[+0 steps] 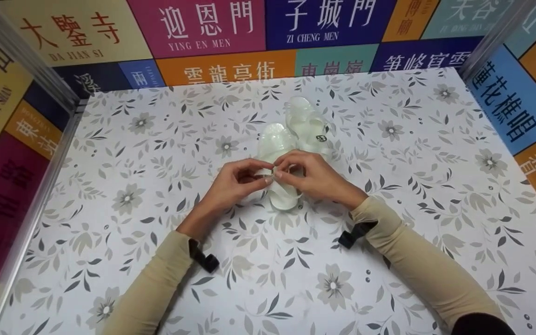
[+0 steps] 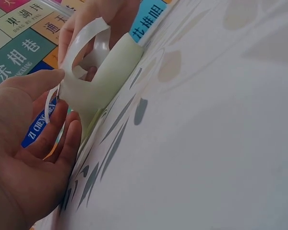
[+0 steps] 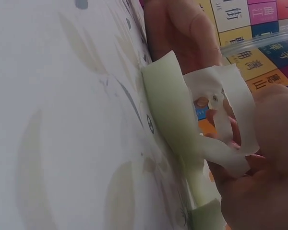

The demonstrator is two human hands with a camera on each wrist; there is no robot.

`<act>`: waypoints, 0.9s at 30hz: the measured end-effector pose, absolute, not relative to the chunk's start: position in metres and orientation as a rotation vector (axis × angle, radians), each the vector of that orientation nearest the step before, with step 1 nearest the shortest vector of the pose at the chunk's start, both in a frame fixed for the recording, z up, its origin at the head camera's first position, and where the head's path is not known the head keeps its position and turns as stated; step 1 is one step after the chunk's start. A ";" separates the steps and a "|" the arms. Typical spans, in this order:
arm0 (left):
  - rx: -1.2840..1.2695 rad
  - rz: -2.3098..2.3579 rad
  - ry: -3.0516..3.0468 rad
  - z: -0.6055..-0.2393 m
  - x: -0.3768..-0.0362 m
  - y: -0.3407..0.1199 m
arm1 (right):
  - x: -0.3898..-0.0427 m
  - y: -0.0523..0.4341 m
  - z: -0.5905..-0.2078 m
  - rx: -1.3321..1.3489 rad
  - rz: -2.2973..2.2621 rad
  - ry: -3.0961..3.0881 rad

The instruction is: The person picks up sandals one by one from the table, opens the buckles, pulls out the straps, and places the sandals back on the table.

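Note:
Two pale green-white sandals lie side by side with their toes away from me. Over the nearer sandal both hands meet at its ankle strap. My left hand pinches the strap between thumb and fingers, beside a small metal piece that looks like a buckle. From the other side, my right hand pinches the same strap with thumb and forefinger. The exact grip of the fingertips is partly hidden. Just beyond, slightly right, sits the other sandal, with a small dark mark on its side.
A white tabletop with grey flowers and leaves spreads around the sandals. Colourful panels with Chinese lettering stand along the back and both sides. Black wrist straps sit over the beige sleeves.

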State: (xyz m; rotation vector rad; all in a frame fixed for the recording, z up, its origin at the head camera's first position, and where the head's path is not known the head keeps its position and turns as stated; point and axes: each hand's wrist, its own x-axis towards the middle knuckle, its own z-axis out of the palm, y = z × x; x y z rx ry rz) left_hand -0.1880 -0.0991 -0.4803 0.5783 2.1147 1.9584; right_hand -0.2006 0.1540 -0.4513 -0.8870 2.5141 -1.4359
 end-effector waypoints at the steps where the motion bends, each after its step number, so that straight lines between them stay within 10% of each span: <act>1: 0.591 1.970 2.121 -0.481 -0.188 -0.099 | -0.200 0.154 -0.452 -0.889 -1.464 2.506; 27: 0.583 2.024 2.256 -0.480 -0.186 -0.096 | -0.202 0.153 -0.457 -0.779 -1.596 2.337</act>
